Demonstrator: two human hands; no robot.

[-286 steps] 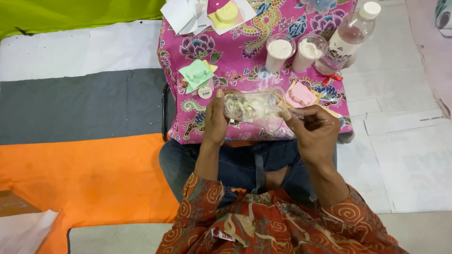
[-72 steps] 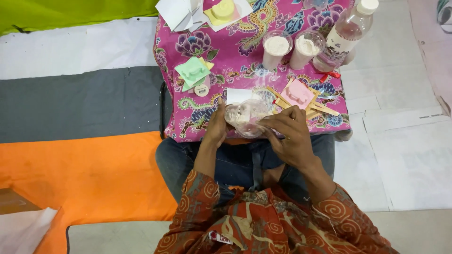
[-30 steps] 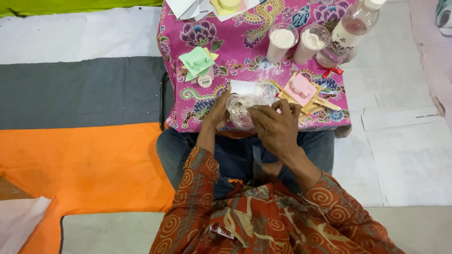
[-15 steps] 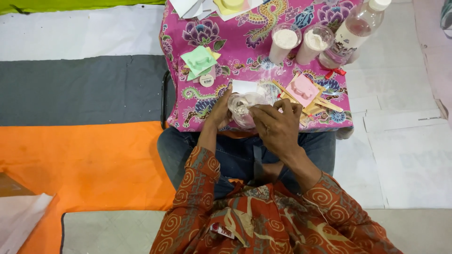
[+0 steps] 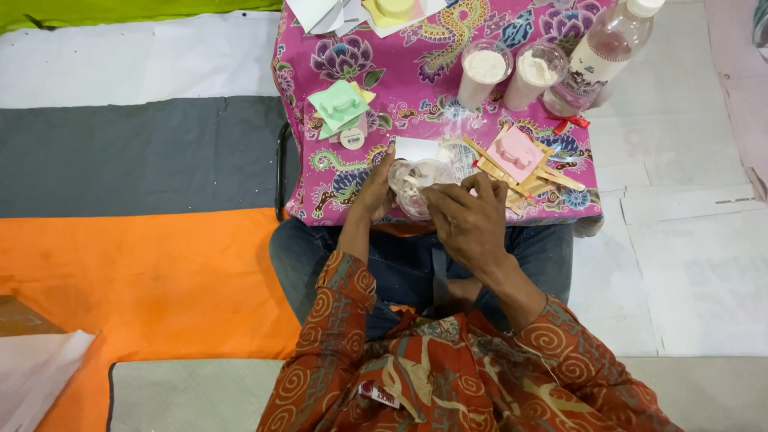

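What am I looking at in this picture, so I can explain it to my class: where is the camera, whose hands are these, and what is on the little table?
No machine here: a person wears a camera on the head, looking down at their own lap and hands. The left hand and right hand together hold a small clear plastic bag of whitish material at the near edge of a low table covered in pink floral cloth. On it stand two clear cups of white powder, a clear plastic bottle with a white cap, a green moulded piece and a pink moulded piece on wooden sticks.
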